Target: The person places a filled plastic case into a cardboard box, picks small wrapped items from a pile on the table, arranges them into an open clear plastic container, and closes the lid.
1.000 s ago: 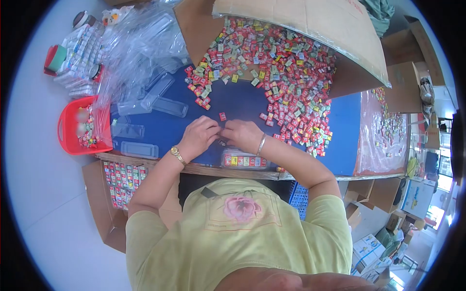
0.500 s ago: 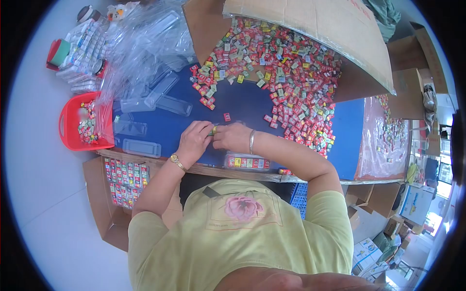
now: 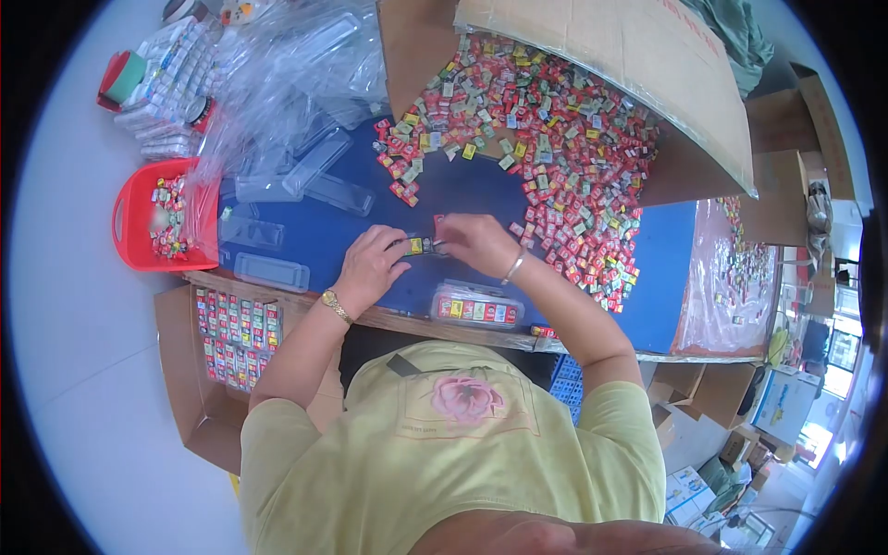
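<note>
My left hand (image 3: 372, 263), with a gold watch, has its fingers closed on the left end of a short row of small boxes (image 3: 417, 246), one of them yellow. My right hand (image 3: 476, 242), with a bracelet, pinches a small red box (image 3: 439, 225) at the row's right end. Just in front of me, a clear plastic case (image 3: 477, 306) holds a row of several red, yellow and green boxes. Beyond my hands, a large pile of similar small boxes (image 3: 564, 148) spills from a cardboard carton (image 3: 610, 55) onto the blue tabletop (image 3: 462, 190).
Clear plastic trays (image 3: 271, 272) lie at the left, with more heaped behind them. A red basket (image 3: 128, 242) holds loose boxes. Below the table's left edge stands a carton (image 3: 176, 347) of packed rows. A plastic-covered surface (image 3: 708, 305) is at the right.
My right hand has moved right and up to the lone red box and taken hold of it. The row of small boxes at my left hand shows more clearly. The view has shifted slightly.
</note>
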`<state>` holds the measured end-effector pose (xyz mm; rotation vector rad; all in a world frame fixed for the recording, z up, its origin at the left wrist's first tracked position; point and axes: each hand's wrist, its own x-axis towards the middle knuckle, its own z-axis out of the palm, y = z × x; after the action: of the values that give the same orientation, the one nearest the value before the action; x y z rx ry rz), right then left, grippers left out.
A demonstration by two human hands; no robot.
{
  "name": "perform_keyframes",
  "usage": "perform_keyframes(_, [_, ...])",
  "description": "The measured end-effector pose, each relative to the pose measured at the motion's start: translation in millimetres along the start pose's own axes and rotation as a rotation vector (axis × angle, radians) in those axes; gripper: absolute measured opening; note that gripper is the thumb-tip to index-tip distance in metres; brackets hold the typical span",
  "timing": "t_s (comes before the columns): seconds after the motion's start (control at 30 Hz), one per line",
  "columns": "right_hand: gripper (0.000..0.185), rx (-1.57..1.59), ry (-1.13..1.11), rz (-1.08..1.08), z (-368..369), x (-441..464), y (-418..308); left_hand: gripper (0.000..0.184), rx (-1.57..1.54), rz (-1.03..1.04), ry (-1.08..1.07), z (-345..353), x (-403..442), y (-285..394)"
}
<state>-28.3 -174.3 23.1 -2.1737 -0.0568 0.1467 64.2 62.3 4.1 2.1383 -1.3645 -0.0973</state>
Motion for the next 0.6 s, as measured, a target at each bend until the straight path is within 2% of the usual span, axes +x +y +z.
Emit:
perform_keyframes(0.17, [0.015,-0.074,-0.058,-0.037,28,30,-13,0.035,-0.017,0.063,0.030,7,-11,-10])
perform_keyframes(0.3, [0.013,-0.091,-0.059,0.068,38,42,-20,0.033,-0.040,0.072,0.066,12,-15,-13])
perform_keyframes(0.4, [0.013,-0.350,-0.061,0.150,38,44,-25,0.032,-0.058,0.061,0.095,15,-18,-16])
perform_keyframes(0.6, [0.016,-0.381,-0.108,0.073,38,47,-17,0.031,-0.088,0.027,0.102,20,-21,-17])
